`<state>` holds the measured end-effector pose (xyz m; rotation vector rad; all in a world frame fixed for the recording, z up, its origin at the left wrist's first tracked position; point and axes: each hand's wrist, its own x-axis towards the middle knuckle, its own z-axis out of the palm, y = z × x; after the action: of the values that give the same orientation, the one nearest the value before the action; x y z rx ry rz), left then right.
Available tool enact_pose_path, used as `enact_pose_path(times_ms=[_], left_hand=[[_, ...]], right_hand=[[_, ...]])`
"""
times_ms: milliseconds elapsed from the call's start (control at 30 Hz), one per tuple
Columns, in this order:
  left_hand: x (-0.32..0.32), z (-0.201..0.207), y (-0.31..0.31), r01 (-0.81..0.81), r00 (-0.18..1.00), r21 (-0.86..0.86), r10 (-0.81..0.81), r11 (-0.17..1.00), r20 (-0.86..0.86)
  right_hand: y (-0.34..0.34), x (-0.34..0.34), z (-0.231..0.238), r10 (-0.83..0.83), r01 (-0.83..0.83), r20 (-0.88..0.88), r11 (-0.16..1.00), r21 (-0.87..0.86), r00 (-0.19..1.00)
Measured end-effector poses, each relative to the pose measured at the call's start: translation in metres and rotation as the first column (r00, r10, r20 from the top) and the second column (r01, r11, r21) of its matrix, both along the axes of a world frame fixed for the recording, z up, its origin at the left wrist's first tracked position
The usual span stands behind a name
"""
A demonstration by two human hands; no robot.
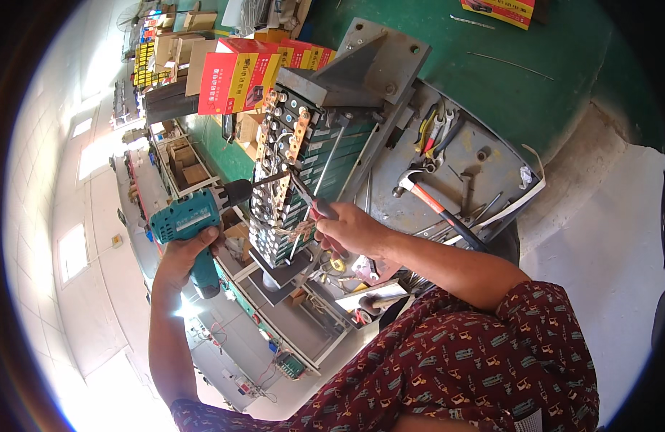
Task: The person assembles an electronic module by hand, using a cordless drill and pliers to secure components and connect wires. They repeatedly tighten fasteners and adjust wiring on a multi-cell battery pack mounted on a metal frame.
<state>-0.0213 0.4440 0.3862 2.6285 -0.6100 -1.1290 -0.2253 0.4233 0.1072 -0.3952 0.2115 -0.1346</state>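
My left hand (pixel 178 261) is wrapped round the grip of a teal cordless drill (pixel 187 214). The drill's black chuck points right, and its long bit (pixel 270 178) reaches the terminal face of a battery pack (pixel 275 210). Closed round red-handled pliers (pixel 319 207), my right hand (pixel 355 229) holds their jaws at the same face, close to the bit's tip. Whether the jaws grip anything is too small to tell. Copper bars (pixel 301 128) and round bolt heads line the pack's face; dark green cells stack behind it.
A grey steel bracket (pixel 361 61) stands against the pack's far end. On the metal bench right of it lie a hammer (pixel 437 205), wrenches (pixel 440 128) and other tools. A red and yellow box (pixel 235 81) sits beyond the pack; a workbench with shelves (pixel 304 335) is at lower left.
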Motion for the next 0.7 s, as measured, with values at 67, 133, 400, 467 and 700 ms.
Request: enact_pose_path(times_ms=[67, 133, 400, 467, 700], left_hand=[[0.002, 0.002, -0.001, 0.008, 1.000, 0.021, -0.008, 1.000, -0.020], [0.001, 0.003, -0.001, 0.008, 1.000, 0.017, -0.008, 1.000, -0.020], [0.003, 0.000, 0.000, -0.012, 1.000, -0.009, 0.012, 1.000, -0.012], [0.006, -0.001, 0.001, 0.028, 1.000, -0.033, -0.027, 0.999, 0.010], [-0.008, -0.001, -0.005, -0.083, 0.995, -0.061, 0.085, 0.995, 0.042]], right_hand=[[0.001, 0.001, 0.000, 0.007, -0.007, 0.007, 1.000, 0.026, 1.000], [0.002, 0.002, -0.002, 0.006, -0.007, 0.011, 0.999, 0.035, 1.000], [0.000, 0.002, -0.005, 0.008, -0.008, 0.009, 1.000, 0.009, 1.000], [-0.001, 0.001, -0.004, 0.007, -0.007, 0.013, 1.000, 0.020, 1.000], [-0.003, 0.000, -0.002, 0.011, -0.011, 0.010, 0.999, 0.042, 1.000]])
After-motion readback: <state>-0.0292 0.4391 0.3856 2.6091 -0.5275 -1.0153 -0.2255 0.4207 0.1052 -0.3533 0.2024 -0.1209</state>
